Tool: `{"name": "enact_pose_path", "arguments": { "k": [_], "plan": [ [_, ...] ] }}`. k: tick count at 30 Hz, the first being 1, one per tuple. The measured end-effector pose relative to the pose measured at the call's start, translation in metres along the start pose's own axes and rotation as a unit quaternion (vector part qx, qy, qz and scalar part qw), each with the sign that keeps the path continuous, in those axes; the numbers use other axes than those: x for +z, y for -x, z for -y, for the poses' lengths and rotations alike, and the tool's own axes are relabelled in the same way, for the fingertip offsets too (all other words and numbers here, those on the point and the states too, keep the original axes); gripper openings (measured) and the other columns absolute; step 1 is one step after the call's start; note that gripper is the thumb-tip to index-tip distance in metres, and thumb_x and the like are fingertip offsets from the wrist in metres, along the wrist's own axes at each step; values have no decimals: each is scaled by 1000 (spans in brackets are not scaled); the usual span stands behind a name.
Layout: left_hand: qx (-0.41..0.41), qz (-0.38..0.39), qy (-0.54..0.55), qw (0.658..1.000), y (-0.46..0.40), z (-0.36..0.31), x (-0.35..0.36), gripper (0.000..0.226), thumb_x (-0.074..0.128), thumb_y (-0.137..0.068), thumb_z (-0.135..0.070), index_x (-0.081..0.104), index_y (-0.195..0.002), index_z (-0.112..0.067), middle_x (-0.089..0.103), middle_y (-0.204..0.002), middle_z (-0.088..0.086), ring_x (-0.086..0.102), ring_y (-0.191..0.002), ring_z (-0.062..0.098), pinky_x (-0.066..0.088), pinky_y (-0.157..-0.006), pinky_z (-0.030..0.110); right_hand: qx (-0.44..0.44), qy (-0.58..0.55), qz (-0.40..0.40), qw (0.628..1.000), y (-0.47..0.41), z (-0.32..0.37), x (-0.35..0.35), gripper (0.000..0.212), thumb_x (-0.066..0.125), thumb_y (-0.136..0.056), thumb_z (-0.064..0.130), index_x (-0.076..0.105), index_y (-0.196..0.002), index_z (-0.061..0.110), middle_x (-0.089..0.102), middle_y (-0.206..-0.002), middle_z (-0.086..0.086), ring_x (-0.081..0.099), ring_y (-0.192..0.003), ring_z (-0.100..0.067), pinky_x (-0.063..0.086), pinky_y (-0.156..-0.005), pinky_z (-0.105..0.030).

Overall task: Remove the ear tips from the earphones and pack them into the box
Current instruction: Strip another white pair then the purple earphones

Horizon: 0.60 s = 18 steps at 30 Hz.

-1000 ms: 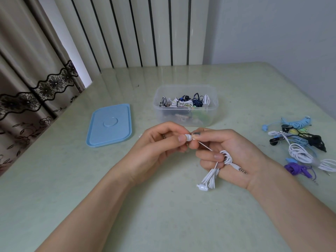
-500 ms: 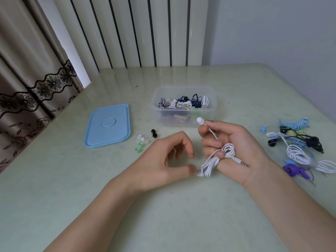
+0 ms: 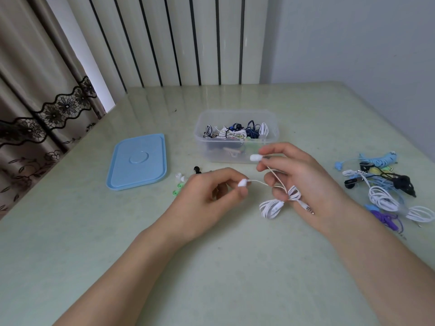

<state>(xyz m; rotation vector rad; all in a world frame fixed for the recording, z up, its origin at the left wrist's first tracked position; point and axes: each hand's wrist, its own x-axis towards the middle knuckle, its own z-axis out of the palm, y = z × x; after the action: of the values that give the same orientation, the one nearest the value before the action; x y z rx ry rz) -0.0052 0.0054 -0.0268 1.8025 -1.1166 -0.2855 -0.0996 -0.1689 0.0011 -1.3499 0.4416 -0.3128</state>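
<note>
Head view: a person's two bare forearms reach over a pale green table (image 3: pixel 70 243). The left hand (image 3: pixel 207 196) hovers just above the tabletop with its fingers curled, thumb and forefinger pinching one white earbud (image 3: pixel 242 183) of a set of white earphones (image 3: pixel 274 207). The right hand (image 3: pixel 299 182) holds the same set: its thumb and forefinger pinch the other white earbud (image 3: pixel 255 157), raised in front of the box, while its lower fingers curl round the bundled cord, whose loops hang out to the left of the palm and whose metal plug (image 3: pixel 308 208) lies against the heel of the hand. A thin white wire runs from each earbud to the bundle. Whether either earbud carries its tip cannot be told. Behind the hands stands a clear plastic box (image 3: pixel 235 151), open, holding a tangle of black, white and blue earphones. Left of the box a blue lid (image 3: pixel 138 161) lies flat on the table. Between the lid and the left hand lie loose ear tips (image 3: pixel 180 182), white, green and one black, partly hidden by the left knuckles. At the right edge of the table a heap of earphones (image 3: pixel 381 184) in light blue, black, white and purple lies well apart from the box. A striped wall panel (image 3: pixel 179 38) and a lace-trimmed curtain (image 3: pixel 35 102) stand behind the table.
</note>
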Motion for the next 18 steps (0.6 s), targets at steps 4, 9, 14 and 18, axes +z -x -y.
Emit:
{"name": "enact_pose_path", "arguments": {
  "k": [4, 9, 14, 18],
  "plan": [
    [-22, -38, 23, 999, -3, 4, 3, 8, 65, -100, -28, 72, -98, -25, 73, -81, -7, 43, -62, 11, 36, -59, 21, -52, 157, 27, 986, 6, 2, 4, 28, 63, -87, 2, 74, -98, 24, 67, -93, -14, 47, -59, -12, 35, -46, -22],
    [-19, -65, 58, 996, -5, 3, 4, 2, 67, -98, -21, 68, -96, -21, 74, -79, -6, 50, -67, 28, 38, -59, 25, -79, 227, 37, 970, 7, -2, 5, 29, 67, -81, -1, 75, -91, 24, 73, -93, -3, 60, -67, -18, 46, -64, -26],
    [-5, -55, 40, 998, -5, 1, 5, 3, 69, -97, -23, 66, -95, -22, 76, -83, -8, 51, -70, 36, 39, -60, 38, -95, 236, 35, 966, 7, -6, 5, 16, 71, -83, 8, 75, -88, 22, 76, -82, 3, 68, -75, -14, 48, -70, -26],
    [-1, -53, 15, 998, -5, 2, 6, 4, 67, -98, -21, 63, -95, -23, 77, -86, -12, 51, -68, 33, 39, -60, 35, -89, 236, 46, 966, 5, -6, 2, 12, 72, -85, 12, 75, -87, 23, 77, -80, 4, 57, -66, -10, 43, -68, -22]
  ]
}}
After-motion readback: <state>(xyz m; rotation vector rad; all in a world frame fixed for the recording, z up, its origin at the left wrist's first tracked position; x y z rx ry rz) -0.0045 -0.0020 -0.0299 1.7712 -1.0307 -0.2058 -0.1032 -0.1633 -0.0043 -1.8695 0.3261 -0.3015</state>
